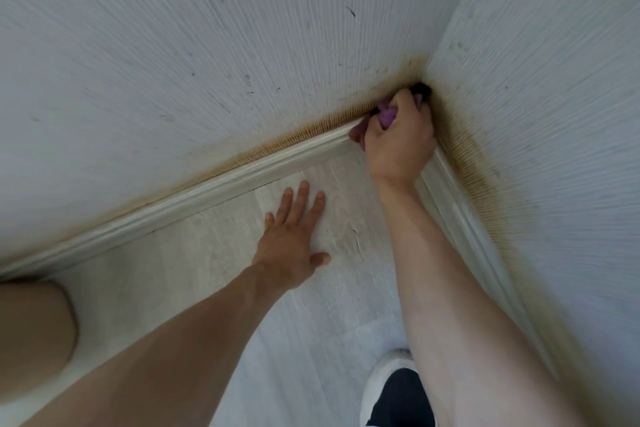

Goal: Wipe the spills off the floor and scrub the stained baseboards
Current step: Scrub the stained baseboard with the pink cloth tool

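- Your right hand is curled tight round a purple cloth, pressing it onto the top of the baseboard right at the room corner.
- Your left hand lies flat on the floor with fingers straight and spread, holding nothing, a little way out from the corner and just in front of the baseboard.
- Brown staining runs along the wall above the baseboard, darkest at the corner and fading away from it on both walls.
- Your white and black shoe is on the floor, well back from the corner.
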